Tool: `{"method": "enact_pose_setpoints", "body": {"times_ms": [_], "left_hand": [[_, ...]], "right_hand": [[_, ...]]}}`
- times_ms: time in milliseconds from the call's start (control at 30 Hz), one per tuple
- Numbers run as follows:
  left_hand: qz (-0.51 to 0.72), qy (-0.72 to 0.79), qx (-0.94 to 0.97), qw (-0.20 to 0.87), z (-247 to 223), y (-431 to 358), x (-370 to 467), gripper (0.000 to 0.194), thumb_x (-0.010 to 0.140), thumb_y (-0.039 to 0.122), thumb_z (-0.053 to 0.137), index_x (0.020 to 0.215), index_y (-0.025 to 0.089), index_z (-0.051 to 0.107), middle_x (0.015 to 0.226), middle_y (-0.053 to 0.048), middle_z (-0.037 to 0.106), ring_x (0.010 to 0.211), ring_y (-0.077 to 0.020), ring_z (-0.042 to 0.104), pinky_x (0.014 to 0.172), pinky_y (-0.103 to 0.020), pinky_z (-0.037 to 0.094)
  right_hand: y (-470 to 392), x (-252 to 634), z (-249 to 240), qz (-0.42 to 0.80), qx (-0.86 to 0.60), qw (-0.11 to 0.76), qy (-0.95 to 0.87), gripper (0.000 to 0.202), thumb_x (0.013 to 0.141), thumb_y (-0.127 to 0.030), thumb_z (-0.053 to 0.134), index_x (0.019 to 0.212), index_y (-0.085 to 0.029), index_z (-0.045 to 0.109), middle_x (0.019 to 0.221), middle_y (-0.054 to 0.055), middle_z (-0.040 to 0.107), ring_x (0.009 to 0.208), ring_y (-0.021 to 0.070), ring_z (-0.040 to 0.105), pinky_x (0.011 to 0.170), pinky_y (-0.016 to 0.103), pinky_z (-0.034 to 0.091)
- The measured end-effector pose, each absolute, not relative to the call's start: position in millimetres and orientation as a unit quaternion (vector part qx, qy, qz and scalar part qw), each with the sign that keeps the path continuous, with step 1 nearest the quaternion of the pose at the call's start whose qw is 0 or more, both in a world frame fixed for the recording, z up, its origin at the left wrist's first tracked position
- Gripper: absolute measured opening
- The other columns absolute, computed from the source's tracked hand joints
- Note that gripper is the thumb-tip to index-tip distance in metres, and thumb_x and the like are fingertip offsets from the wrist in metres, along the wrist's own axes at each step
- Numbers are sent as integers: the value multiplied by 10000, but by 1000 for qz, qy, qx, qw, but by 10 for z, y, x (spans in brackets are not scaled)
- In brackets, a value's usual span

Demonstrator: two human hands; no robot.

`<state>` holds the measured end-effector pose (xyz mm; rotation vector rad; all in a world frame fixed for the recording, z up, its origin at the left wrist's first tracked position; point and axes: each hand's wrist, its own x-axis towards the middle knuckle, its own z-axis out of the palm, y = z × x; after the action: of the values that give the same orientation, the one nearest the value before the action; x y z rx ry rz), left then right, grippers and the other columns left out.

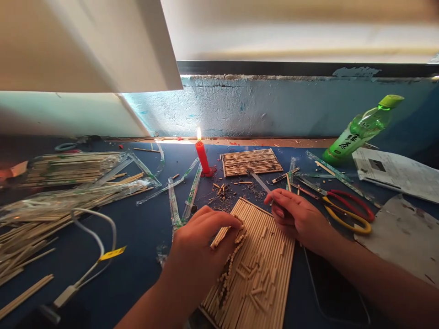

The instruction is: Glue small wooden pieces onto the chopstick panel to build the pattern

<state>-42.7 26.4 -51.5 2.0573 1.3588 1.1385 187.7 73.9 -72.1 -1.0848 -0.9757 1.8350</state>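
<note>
My left hand [202, 251] is over the left side of a panel of wooden sticks [270, 260], its thumb and forefinger pinched on a small piece of joined short sticks [222, 234]. Beside those fingers a curved row of short sticks [233, 260] stands on the panel, and loose cut pieces [257, 278] lie to its right. At the panel's far right corner, my right hand [295, 214] grips a thin translucent stick [260, 181] with a dark tip, which points toward a smaller stick panel [252, 161]. A lit red candle [202, 157] stands behind my left hand.
Bundles of sticks [68, 169] in plastic and a white cable [92, 233] lie left. On the right are scissors [346, 212], a phone [336, 288], papers [398, 173] and a tilted green bottle [363, 130]. Plastic strips and dark scraps surround the candle.
</note>
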Motion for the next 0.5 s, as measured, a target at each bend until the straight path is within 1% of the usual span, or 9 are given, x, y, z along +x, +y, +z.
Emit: {"method": "enact_pose_setpoints", "body": {"times_ms": [167,233,367,500], "left_hand": [[395,466,765,202,-566,274,-392,175,837,77,684,877,246,701,847,60,749,749,-123,617,753,-270,490],[392,463,770,198,-582,275,-383,184,833,71,687,885,247,702,858,61,751,759,-123,622,772,-269,492],[400,449,777,185,-589,282,-365,180,829,70,688,900,234,703,866,45,751,734,-125,622,770,-276,503],[406,436,783,177,-584,281,-355,166,827,62,687,895,213,704,845,29,746,723,-127,613,761,-277,514]], "right_hand": [[742,1878,-727,716,-428,386,-394,235,956,-382,540,900,-173,632,641,-59,375,448,18,229,384,180,122],[743,1876,-727,716,-427,383,-397,237,961,-378,532,897,-175,633,639,-59,375,446,19,228,381,177,125],[745,1868,-724,724,-425,374,-394,243,965,-391,523,895,-183,627,631,-64,369,436,19,209,372,174,129],[752,1855,-721,721,-428,372,-399,242,964,-390,529,900,-180,629,630,-62,373,448,22,222,380,171,135]]}}
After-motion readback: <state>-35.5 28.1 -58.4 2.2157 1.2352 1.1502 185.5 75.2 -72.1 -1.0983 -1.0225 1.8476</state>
